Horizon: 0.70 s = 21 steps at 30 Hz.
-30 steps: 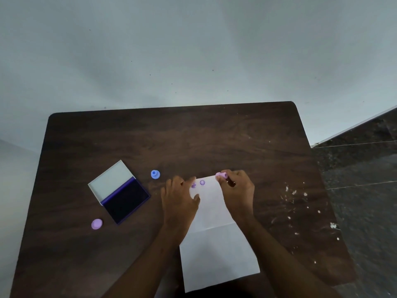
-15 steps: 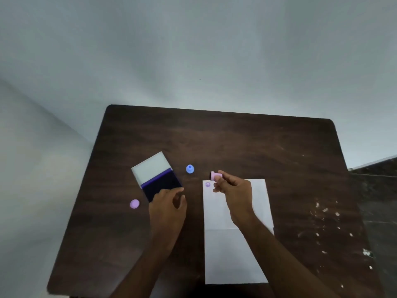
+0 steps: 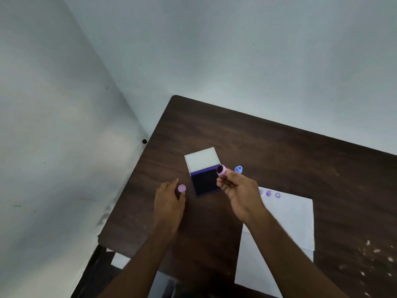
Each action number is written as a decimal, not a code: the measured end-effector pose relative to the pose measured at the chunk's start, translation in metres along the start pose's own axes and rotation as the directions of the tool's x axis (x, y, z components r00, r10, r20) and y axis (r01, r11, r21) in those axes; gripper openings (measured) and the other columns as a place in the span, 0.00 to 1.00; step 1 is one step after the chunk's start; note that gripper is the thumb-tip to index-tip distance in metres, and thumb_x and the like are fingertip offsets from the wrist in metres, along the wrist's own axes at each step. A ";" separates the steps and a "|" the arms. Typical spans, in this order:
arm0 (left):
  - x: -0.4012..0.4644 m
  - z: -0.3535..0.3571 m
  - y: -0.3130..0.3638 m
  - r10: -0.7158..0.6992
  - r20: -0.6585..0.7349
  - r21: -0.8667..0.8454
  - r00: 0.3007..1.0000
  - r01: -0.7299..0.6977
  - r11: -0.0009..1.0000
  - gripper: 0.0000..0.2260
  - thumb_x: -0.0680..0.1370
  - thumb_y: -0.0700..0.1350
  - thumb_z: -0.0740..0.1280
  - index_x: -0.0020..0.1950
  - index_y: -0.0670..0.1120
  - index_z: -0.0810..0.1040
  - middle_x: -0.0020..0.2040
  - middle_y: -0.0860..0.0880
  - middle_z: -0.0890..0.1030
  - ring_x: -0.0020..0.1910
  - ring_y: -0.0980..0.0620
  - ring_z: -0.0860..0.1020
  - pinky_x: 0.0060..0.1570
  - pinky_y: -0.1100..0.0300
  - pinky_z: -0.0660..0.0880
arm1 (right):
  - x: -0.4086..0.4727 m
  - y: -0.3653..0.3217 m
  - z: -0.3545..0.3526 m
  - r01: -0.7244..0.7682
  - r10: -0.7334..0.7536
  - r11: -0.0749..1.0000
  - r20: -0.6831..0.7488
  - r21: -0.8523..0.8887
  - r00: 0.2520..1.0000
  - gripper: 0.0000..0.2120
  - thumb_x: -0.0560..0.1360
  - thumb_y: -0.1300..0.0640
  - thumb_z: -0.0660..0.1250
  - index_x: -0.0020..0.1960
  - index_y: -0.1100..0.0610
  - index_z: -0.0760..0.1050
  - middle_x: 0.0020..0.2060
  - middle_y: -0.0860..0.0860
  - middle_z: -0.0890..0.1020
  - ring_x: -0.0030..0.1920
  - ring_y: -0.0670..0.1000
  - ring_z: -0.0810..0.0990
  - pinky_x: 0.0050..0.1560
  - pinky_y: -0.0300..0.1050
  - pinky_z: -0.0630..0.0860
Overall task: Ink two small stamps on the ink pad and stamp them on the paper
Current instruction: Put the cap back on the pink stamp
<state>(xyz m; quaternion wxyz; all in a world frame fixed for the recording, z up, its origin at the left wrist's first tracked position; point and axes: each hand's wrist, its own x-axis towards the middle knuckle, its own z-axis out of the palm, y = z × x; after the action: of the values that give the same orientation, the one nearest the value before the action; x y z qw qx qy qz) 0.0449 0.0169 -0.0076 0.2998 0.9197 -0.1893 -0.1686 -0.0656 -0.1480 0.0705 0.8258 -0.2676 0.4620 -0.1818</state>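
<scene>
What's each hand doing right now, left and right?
Left hand: open, empty, fingertips at the purple cap on the table.
Right hand: closed on the pink stamp, held over the ink pad.

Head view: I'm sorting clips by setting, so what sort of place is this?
Probably a plain indoor room corner: a dark wooden table pushed near bare pale walls, holding only an ink pad and paper.

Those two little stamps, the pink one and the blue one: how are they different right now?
The pink stamp is pinched in the right hand, lifted over the open ink pad; the blue stamp stands untouched on the table. The pink stamp is tilted so its dark, inked face shows; the blue stamp's face is hidden. They differ in colour, pink against blue. Both are small, round and about the same size.
</scene>
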 end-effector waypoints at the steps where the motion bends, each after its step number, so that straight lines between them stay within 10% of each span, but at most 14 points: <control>1: 0.002 0.001 -0.003 -0.010 0.014 0.008 1.000 0.009 1.000 0.21 0.78 0.52 0.68 0.68 0.45 0.75 0.64 0.47 0.77 0.64 0.49 0.74 0.64 0.53 0.72 | 0.000 0.003 0.004 -0.018 0.018 1.000 0.000 -0.005 1.000 0.08 0.74 0.64 0.68 0.51 0.66 0.81 0.41 0.59 0.84 0.41 0.53 0.83 0.47 0.47 0.81; 9: 0.014 0.011 -0.020 0.022 0.086 0.057 0.996 -0.027 0.998 0.21 0.75 0.48 0.72 0.67 0.48 0.77 0.63 0.48 0.74 0.62 0.50 0.72 0.61 0.56 0.72 | 0.002 0.021 0.019 -0.085 0.085 0.996 -0.013 0.008 0.996 0.09 0.72 0.64 0.69 0.51 0.66 0.81 0.42 0.60 0.84 0.43 0.54 0.83 0.44 0.47 0.81; 21: 0.018 0.000 -0.018 -0.117 0.177 -0.397 0.977 0.180 0.900 0.12 0.72 0.43 0.75 0.55 0.52 0.81 0.45 0.61 0.82 0.43 0.69 0.80 0.43 0.75 0.75 | 0.003 0.030 0.024 -0.115 0.116 0.993 -0.024 0.032 0.993 0.07 0.72 0.64 0.69 0.49 0.64 0.82 0.43 0.60 0.85 0.43 0.55 0.84 0.42 0.47 0.81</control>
<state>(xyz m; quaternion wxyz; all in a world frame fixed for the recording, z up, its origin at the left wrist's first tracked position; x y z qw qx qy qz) 0.0650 0.0224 -0.0216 0.4577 0.8325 -0.1008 -0.2953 -0.0422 -0.1193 0.0603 0.8329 -0.2255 0.4845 -0.1442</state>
